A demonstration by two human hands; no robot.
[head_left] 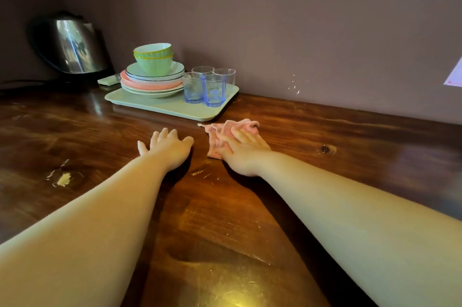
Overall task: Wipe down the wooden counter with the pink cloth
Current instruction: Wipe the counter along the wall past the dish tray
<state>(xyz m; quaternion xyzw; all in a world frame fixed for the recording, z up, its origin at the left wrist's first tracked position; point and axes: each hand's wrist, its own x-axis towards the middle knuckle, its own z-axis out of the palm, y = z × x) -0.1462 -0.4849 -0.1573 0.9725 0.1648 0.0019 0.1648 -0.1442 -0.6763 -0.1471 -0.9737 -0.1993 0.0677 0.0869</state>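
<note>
Right hand (241, 150) lies flat with straight fingers pressing the pink cloth (226, 133) onto the wooden surface (225, 206), likely to keep it in contact for wiping. Left hand (168, 143) rests open just beside it, palm down, holding nothing, probably bracing. Tray (172, 108) of dishes sits just beyond both hands, near the cloth.

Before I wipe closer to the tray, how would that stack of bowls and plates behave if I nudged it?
The stack looks ceramic, so probably heavy and breakable. The two bowls sit high on top and might shift. The tray looks smooth, so it may slide.
</note>
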